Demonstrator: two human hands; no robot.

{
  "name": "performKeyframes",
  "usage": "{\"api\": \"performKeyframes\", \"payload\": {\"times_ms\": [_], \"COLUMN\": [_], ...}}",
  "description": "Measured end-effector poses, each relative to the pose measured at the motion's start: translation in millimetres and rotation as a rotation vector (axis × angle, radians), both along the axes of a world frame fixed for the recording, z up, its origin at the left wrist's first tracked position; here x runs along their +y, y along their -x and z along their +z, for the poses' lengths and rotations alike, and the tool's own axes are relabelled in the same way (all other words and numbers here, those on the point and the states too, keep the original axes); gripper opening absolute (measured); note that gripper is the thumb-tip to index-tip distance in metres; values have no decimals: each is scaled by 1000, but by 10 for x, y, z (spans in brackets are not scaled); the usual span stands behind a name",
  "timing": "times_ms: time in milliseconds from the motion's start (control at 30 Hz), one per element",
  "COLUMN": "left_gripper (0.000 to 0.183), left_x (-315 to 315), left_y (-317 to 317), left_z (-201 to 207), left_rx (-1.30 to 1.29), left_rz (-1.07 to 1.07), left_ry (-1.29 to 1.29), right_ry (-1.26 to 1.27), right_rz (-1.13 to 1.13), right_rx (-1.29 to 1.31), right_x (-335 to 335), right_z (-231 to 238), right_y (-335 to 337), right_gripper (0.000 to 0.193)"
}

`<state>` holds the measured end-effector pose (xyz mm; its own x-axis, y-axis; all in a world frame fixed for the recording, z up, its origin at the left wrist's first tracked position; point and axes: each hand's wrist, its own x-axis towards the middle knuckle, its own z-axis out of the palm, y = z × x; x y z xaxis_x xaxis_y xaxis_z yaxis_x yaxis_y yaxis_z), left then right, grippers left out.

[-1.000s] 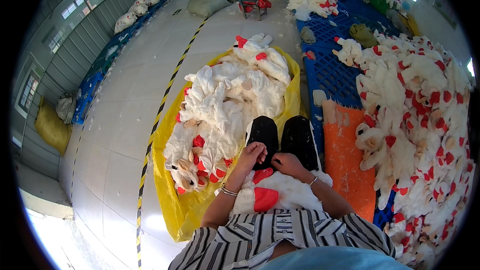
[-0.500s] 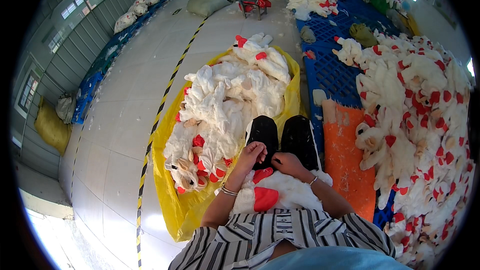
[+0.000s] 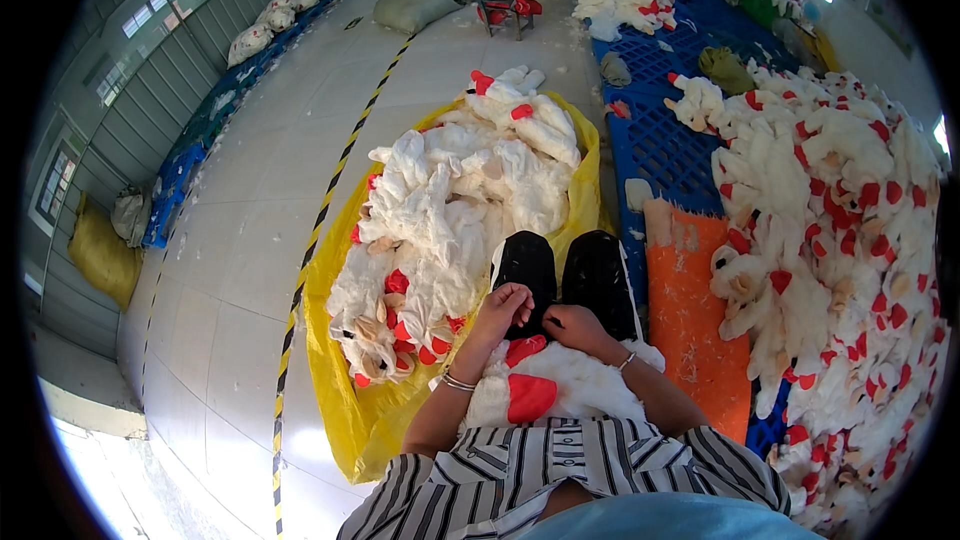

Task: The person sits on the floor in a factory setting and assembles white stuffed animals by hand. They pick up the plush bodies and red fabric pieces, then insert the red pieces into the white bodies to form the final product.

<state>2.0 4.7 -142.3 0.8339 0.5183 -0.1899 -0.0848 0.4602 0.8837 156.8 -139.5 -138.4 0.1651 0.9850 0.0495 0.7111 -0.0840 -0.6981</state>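
Across my lap lies a white plush toy skin (image 3: 590, 382) with red patches, limp like an unstuffed cover. My left hand (image 3: 510, 306) is above its far end, fingers curled inward in what looks like a pinch. Close beside it, my right hand (image 3: 574, 324) is closed, knuckles up, its fingertips mostly hidden. A small gap separates the two hands. Whatever either hand may hold is too small to make out. Just beyond them are my black shoes (image 3: 525, 270). Both forearms rest along the plush, partly covering it.
A yellow sheet (image 3: 345, 430) ahead and left carries a heap of white plush skins (image 3: 450, 195). To the right are an orange mat (image 3: 695, 315), blue pallets (image 3: 650, 145) and a large plush pile (image 3: 840, 240). Farther off stand a chair (image 3: 503, 10) and a stuffed sack (image 3: 415, 5).
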Motion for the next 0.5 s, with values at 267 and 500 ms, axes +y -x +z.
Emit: {"api": "performKeyframes", "payload": {"times_ms": [267,500], "left_gripper": [17,17], "left_x": [4,0], "left_y": [0,5], "left_z": [-13,9], "left_rx": [4,-3], "left_rz": [1,-2], "left_ry": [10,21], "right_ry": [1,17], "right_rz": [3,6], "right_rx": [-4,0], "right_x": [3,5], "right_z": [-1,5], "right_y": [0,0], "right_gripper": [16,16]}}
